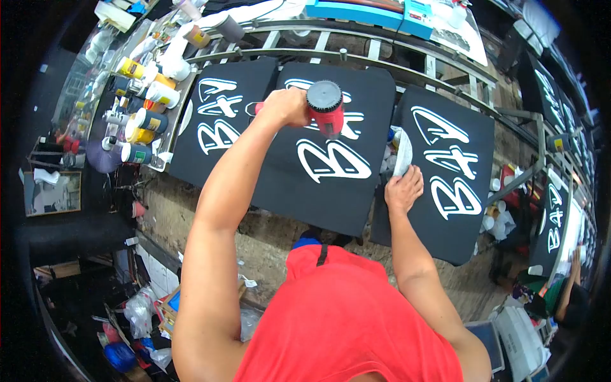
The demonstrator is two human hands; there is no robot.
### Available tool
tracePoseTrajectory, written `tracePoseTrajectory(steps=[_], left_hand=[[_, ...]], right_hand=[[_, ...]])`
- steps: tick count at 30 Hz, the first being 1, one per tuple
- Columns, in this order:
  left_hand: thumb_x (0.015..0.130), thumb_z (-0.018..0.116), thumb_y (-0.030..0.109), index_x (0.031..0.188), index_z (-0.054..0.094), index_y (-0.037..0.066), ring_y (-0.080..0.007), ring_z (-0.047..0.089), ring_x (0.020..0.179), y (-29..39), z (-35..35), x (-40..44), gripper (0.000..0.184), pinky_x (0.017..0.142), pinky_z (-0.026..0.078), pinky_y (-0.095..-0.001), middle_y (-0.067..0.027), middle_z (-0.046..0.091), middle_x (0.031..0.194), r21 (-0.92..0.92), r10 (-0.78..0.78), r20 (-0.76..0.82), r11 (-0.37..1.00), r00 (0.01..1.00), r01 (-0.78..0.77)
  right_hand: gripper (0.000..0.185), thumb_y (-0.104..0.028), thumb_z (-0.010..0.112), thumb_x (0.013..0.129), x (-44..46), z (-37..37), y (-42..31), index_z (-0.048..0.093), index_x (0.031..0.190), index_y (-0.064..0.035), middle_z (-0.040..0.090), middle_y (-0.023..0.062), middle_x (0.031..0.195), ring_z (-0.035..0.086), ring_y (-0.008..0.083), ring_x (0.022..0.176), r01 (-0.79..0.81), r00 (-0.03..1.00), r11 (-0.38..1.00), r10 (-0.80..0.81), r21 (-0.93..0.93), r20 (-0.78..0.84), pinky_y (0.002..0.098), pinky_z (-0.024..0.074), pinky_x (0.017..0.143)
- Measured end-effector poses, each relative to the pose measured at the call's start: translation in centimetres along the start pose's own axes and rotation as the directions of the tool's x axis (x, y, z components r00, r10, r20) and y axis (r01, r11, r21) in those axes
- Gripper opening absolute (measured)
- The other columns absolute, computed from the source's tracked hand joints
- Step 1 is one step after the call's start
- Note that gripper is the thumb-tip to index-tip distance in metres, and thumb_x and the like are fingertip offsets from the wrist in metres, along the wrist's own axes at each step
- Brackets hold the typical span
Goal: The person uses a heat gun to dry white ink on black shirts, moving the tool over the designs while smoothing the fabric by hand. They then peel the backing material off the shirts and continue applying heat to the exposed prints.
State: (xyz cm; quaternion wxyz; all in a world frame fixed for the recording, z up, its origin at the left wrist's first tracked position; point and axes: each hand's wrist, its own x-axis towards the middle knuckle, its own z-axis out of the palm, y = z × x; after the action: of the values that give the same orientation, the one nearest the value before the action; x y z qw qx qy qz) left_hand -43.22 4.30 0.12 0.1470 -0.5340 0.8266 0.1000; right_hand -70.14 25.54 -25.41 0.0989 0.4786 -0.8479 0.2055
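My left hand (287, 107) is closed around the handle of a red heat gun (329, 121). Its round black end faces up and its body points down over the middle black shirt (312, 200). White "BAD" lettering (334, 160) on that shirt is partly hidden by the tool. My right hand (405, 188) is at the left edge of the right-hand black shirt (423, 232), fingers bent, with a whitish curved piece of cloth or paper (401, 151) at the fingertips. Whether it is fully gripped is hard to see. A third black shirt (191, 159) lies at left with the same print.
Several ink tubs (151, 120) crowd the bench on the left. A metal rail (280, 54) runs behind the shirts, with a blue machine (369, 16) beyond. Further printed shirts (555, 219) and another person's arm (569, 283) are at far right. Plastic bags (141, 307) lie lower left.
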Motion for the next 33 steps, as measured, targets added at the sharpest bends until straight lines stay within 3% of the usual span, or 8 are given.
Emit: tracePoseTrajectory(steps=[13, 16, 21, 24, 28, 31, 33], left_hand=[[0.069, 0.075, 0.026, 0.102, 0.075, 0.010, -0.0344, 0.074, 0.094, 6.0, 0.6, 1.4, 0.036, 0.081, 0.060, -0.0450, -0.0155, 0.076, 0.098, -0.008, 0.173, 0.021, 0.985, 0.985, -0.173], [0.069, 0.075, 0.031, 0.097, 0.072, 0.009, -0.0382, 0.072, 0.091, 7.0, 1.6, 1.8, 0.036, 0.081, 0.059, -0.0470, -0.0184, 0.075, 0.092, -0.018, 0.300, -0.009, 0.954, 0.954, -0.300], [0.070, 0.074, 0.030, 0.098, 0.073, 0.009, -0.0377, 0.072, 0.090, 9.2, 1.3, 0.7, 0.035, 0.079, 0.059, -0.0458, -0.0182, 0.075, 0.092, -0.051, 0.313, 0.018, 0.949, 0.950, -0.312], [0.071, 0.072, 0.025, 0.095, 0.077, 0.009, -0.0319, 0.075, 0.089, 10.5, 1.1, 0.0, 0.029, 0.079, 0.060, -0.0433, -0.0148, 0.077, 0.092, -0.006, 0.301, 0.137, 0.953, 0.944, -0.303], [0.072, 0.071, 0.023, 0.094, 0.077, 0.009, -0.0323, 0.075, 0.090, 10.3, 1.1, -0.4, 0.028, 0.079, 0.060, -0.0437, -0.0146, 0.077, 0.094, -0.029, 0.305, 0.083, 0.952, 0.949, -0.304], [0.073, 0.073, 0.029, 0.096, 0.074, 0.006, -0.0364, 0.073, 0.093, 9.1, 0.5, -0.9, 0.033, 0.080, 0.059, -0.0459, -0.0185, 0.075, 0.098, 0.046, 0.306, 0.130, 0.948, 0.943, -0.314], [0.075, 0.073, 0.031, 0.095, 0.074, 0.007, -0.0363, 0.073, 0.094, 8.0, 0.9, -0.3, 0.031, 0.081, 0.059, -0.0461, -0.0181, 0.075, 0.100, 0.078, 0.267, 0.040, 0.960, 0.963, -0.270]], right_hand=[[0.047, -0.019, 0.057, 0.088, 0.1, -0.3, 0.2, 0.054, 0.134, -0.0062, 0.050, 0.0078, 0.143, 0.045, 0.0316, 0.136, -0.004, 1.000, 1.000, 0.003, 0.028, 0.031, 0.0503, 0.0342, 0.112], [0.046, -0.019, 0.056, 0.089, 0.1, -0.2, 0.4, 0.054, 0.133, -0.0068, 0.050, 0.0073, 0.143, 0.045, 0.0310, 0.136, -0.015, 0.999, 0.999, 0.014, 0.047, 0.039, 0.0498, 0.0337, 0.112], [0.045, -0.016, 0.055, 0.090, 0.2, -0.1, 0.5, 0.055, 0.135, -0.0083, 0.051, 0.0068, 0.143, 0.044, 0.0307, 0.136, -0.029, 0.999, 0.996, 0.026, 0.080, 0.036, 0.0489, 0.0334, 0.112], [0.044, -0.015, 0.055, 0.090, 0.1, 0.0, 0.5, 0.055, 0.134, -0.0080, 0.052, 0.0069, 0.143, 0.045, 0.0306, 0.135, -0.027, 0.999, 0.996, 0.025, 0.083, 0.029, 0.0488, 0.0336, 0.112], [0.044, -0.019, 0.055, 0.091, 0.2, 0.0, 0.6, 0.054, 0.134, -0.0087, 0.051, 0.0061, 0.143, 0.045, 0.0301, 0.136, -0.024, 0.999, 0.997, 0.022, 0.073, 0.033, 0.0493, 0.0338, 0.112], [0.044, -0.019, 0.055, 0.090, 0.1, 0.0, 0.5, 0.055, 0.133, -0.0089, 0.051, 0.0058, 0.142, 0.045, 0.0300, 0.135, -0.021, 1.000, 0.998, 0.019, 0.066, 0.022, 0.0493, 0.0339, 0.111], [0.044, -0.019, 0.055, 0.090, 0.0, 0.0, 0.4, 0.055, 0.133, -0.0087, 0.051, 0.0058, 0.142, 0.045, 0.0300, 0.135, -0.020, 1.000, 0.998, 0.019, 0.061, 0.019, 0.0493, 0.0338, 0.111]])
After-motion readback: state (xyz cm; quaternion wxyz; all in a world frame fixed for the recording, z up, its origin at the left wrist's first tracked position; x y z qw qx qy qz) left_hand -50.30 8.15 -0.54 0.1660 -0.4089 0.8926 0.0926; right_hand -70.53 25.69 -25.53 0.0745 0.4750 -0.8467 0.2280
